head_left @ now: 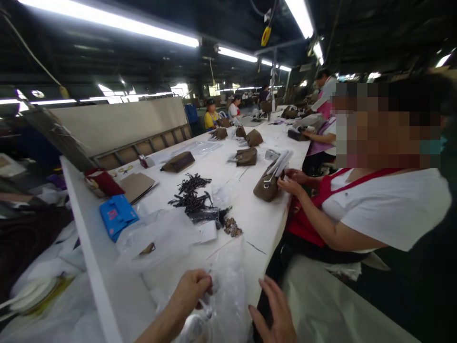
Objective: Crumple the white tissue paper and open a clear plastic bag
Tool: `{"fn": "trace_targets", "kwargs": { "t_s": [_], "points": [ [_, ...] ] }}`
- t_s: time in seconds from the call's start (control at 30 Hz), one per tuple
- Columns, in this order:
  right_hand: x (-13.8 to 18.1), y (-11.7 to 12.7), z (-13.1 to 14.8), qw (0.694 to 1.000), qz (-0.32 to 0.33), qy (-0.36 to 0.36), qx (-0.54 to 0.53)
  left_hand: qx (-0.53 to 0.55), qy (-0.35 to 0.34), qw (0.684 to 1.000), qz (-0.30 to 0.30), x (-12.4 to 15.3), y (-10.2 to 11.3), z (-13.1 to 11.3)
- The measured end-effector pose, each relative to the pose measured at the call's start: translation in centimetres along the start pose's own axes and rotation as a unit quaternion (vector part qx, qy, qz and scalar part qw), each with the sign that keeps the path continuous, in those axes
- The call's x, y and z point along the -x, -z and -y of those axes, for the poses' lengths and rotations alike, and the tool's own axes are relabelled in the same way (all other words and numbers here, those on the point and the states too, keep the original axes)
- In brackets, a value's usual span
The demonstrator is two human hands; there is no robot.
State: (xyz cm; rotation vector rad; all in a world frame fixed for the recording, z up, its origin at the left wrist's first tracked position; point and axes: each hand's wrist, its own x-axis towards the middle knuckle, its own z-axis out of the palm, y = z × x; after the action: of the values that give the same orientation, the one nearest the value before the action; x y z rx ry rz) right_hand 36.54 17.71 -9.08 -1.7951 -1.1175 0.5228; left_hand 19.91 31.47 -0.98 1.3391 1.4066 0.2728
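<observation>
My left hand (192, 291) is closed on the top of a clear plastic bag (228, 286) at the near edge of the long white table (107, 267). My right hand (276, 312) hovers just right of the bag with its fingers spread, holding nothing. A crumpled clear plastic sheet (160, 238) lies just beyond my left hand. Farther up the table lie a pile of black straps (193, 193) and a small heap of metal fittings (233, 227).
A co-worker in a white shirt and red apron sits at my right, both hands (291, 183) on a brown pouch (267, 186). More brown pouches (246, 156), a blue box (117, 215), brown card sheets (137, 186) and other workers lie farther along the table.
</observation>
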Motion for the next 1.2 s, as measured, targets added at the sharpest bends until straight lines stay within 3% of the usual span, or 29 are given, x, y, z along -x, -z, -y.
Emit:
{"fn": "trace_targets", "kwargs": {
  "t_s": [0.1,0.23,0.4,0.6,0.77,0.87,0.93,1.07,1.2],
  "points": [
    [-0.4,-0.8,-1.0,0.990,0.056,-0.107,-0.074,0.021,0.002,1.000,-0.010,0.6,0.5,-1.0],
    [-0.7,-2.2,1.1,0.975,0.085,-0.140,-0.152,0.040,-0.007,0.999,-0.023,1.0,0.4,-1.7],
    [-1.6,-2.7,3.3,0.922,0.127,-0.229,-0.285,0.009,-0.053,0.998,-0.039,1.6,-0.1,-2.4],
    [-2.7,-2.5,2.7,0.941,0.104,-0.216,-0.239,-0.079,-0.092,0.993,-0.012,3.5,-0.1,-4.0],
    [-3.5,-1.6,2.4,0.960,0.059,-0.189,-0.195,-0.230,-0.054,0.971,-0.028,4.6,-0.6,-4.4],
    [-4.0,-1.4,2.1,0.968,0.046,-0.182,-0.168,-0.281,-0.043,0.959,0.009,4.5,-0.6,-3.8],
    [-4.4,-1.4,1.8,0.972,0.038,-0.180,-0.149,-0.279,-0.059,0.958,0.017,4.2,-0.1,-3.6],
    [-5.0,-1.3,1.7,0.979,0.017,-0.166,-0.117,-0.193,-0.075,0.976,-0.071,4.0,1.5,-4.3],
    [-5.2,-1.4,2.2,0.984,0.009,-0.148,-0.104,-0.093,-0.056,0.988,-0.109,4.3,2.6,-5.3]
  ]
}}
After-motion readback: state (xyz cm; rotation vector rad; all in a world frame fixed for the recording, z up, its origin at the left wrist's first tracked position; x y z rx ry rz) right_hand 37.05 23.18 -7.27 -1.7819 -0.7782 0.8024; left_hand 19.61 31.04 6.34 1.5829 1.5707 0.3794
